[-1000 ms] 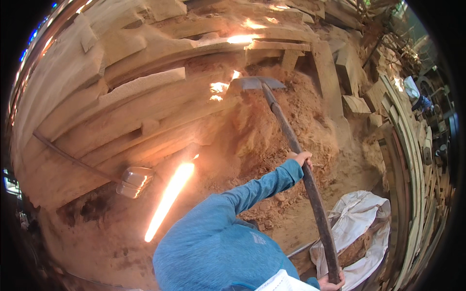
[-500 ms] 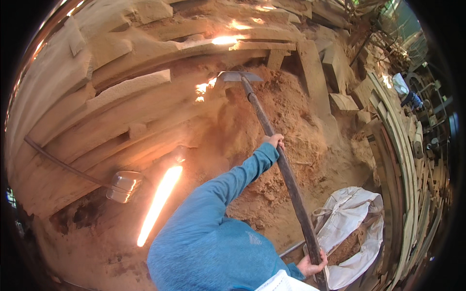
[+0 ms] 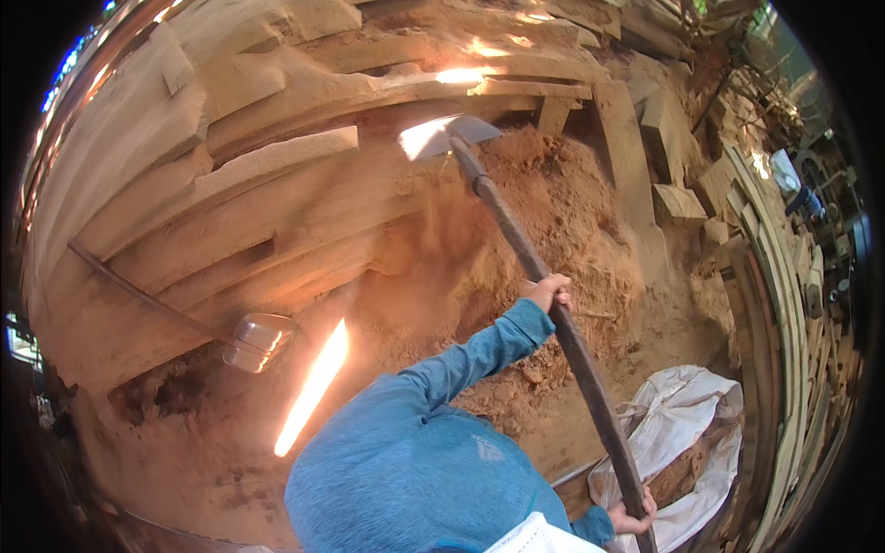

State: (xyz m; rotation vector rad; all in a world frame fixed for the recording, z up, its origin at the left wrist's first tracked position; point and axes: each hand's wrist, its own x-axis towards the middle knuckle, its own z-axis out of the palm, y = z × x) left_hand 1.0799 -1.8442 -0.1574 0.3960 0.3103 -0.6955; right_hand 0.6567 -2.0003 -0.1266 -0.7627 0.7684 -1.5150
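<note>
My left hand grips the middle of a long wooden hoe handle. Lower down, near the butt end, my right hand is wrapped round the same handle. The wide metal hoe blade is at the far end, bright with sunlight on its left half. It is held at the top of a heap of reddish-brown sawdust or loose earth, beside stacked planks; whether it touches them I cannot tell. An open white sack with brown material inside lies beside my right hand.
Dusty stacked boards rise at the left and far side. A shiny box-shaped scoop on a thin stick lies left, near a bright sun strip. Long planks run along the right. A cut wood block sits beyond the heap.
The hoe blade has swung left and turned, so more of its face shows and catches sunlight. Both hands keep their hold on the handle. The whole view has shifted slightly.
</note>
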